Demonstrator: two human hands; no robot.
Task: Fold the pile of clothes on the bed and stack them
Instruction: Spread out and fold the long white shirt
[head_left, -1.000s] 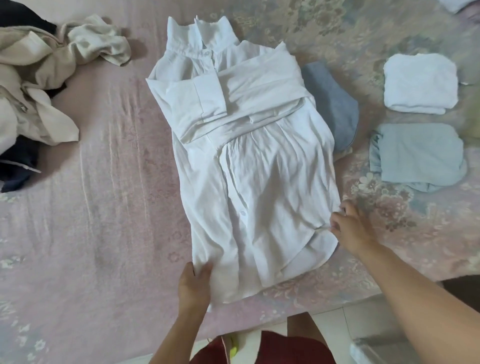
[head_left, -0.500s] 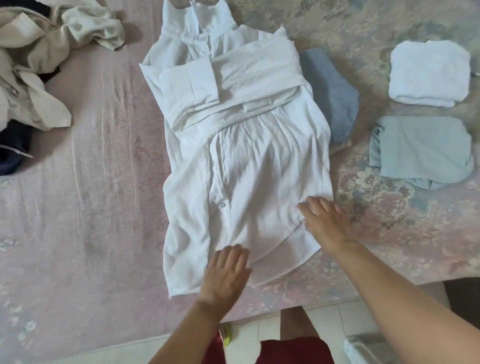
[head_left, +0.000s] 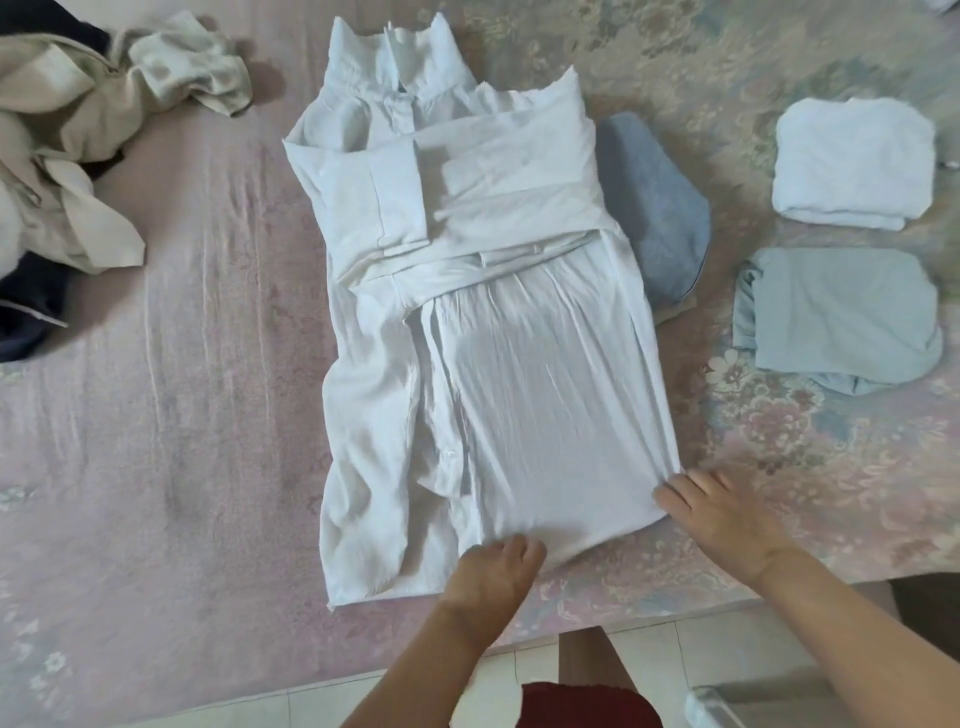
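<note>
A white button shirt (head_left: 498, 338) lies flat in the middle of the bed, collar at the far end, both sleeves folded across the chest. My left hand (head_left: 491, 571) rests at its near hem with the fingers curled on the cloth. At the hem's right corner, my right hand (head_left: 722, 512) presses on the fabric, which is pulled taut there. Whether either hand pinches the cloth is not clear. Three folded pieces lie to the right: a grey-blue one (head_left: 657, 208) partly under the shirt, a white one (head_left: 852, 163) and a pale blue one (head_left: 836, 317).
An unfolded heap of beige and dark clothes (head_left: 67, 156) sits at the far left. The bed cover (head_left: 156, 415) is pink with a floral pattern. The bed's near edge runs just below my hands, with tiled floor (head_left: 649, 654) beyond it.
Both hands slid along the shirt's lower part, smoothing it. The left hand moved right along the hem; the right hand went from the side edge to the lower right corner.
</note>
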